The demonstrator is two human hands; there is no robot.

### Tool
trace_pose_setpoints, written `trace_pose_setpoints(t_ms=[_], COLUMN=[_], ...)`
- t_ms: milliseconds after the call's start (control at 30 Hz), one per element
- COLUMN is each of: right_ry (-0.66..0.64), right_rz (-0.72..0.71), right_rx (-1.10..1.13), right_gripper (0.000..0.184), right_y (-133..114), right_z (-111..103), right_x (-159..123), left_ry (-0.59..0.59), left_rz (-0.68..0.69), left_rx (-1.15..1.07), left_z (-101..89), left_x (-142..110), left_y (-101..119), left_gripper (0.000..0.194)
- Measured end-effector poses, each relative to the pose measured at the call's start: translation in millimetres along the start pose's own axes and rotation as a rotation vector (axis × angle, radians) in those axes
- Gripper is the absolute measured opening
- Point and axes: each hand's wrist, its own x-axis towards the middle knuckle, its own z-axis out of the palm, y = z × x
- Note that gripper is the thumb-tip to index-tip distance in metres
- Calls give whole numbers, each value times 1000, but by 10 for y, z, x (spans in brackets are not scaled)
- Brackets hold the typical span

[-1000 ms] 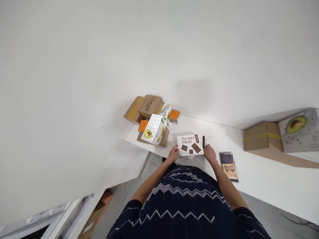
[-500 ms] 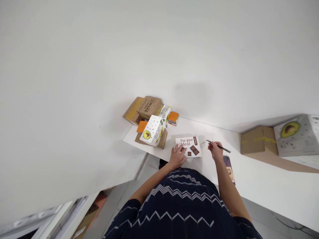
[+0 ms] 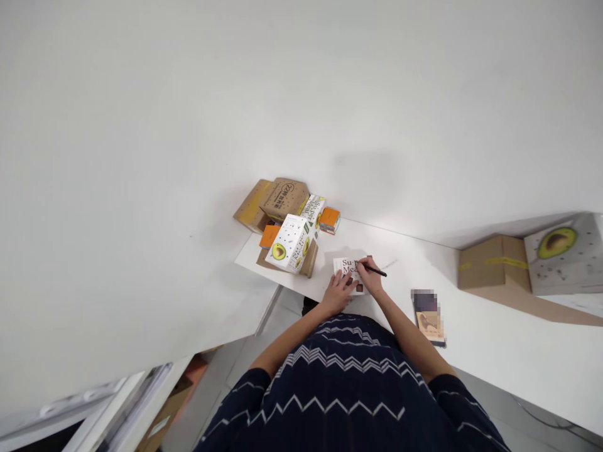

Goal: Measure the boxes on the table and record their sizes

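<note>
Head view: we see both hands at work over the counter, a little below the middle of the frame. Our right hand is closed around a black pen. The pen's long axis slants gently across the frame, with one end pointing to the upper left over a flat white pack and the other sticking out past our fingers to the lower right. We cannot tell whether the tip touches the surface.

The pack lies flat on the counter near the centre of the frame. Its printed words run level from left to right, the tops of the letters facing the upper edge of the frame. Our right hand covers its right end, so we cannot see its whole length. Our left hand rests on its lower part, fingers spread and pointing to the upper right. The two hands are close beside each other; we cannot tell whether they touch.

A phone lies right of our right forearm, its long side running almost up and down the frame. Left of centre sits a pile with a brown carton and a white avocado box.
</note>
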Motion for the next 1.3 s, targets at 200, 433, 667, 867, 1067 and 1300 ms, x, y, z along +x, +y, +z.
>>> trace_pose_setpoints(t_ms=[200, 433, 667, 867, 1067, 1300], right_ry=[-25, -48, -62, -50, 76, 352], right_rz=[-49, -20, -65, -68, 107, 403], right_rx=[-193, -280, -295, -236, 78, -57], right_gripper=[23, 27, 26, 23, 19, 19], right_y=[5, 8, 36, 14, -3, 315], right_z=[29, 39, 38, 26, -5, -617], right_x=[-11, -10, 1, -4, -22, 101], left_ry=[-1, -24, -8, -27, -19, -10], left_rz=[-11, -24, -17, -19, -14, -19], left_rx=[-32, -70, -69, -51, -59, -60], left_z=[5, 5, 19, 17, -24, -60], left_x=[9, 9, 8, 9, 5, 6], left_y=[-1, -7, -9, -8, -1, 12], left_gripper=[55, 58, 57, 56, 57, 57])
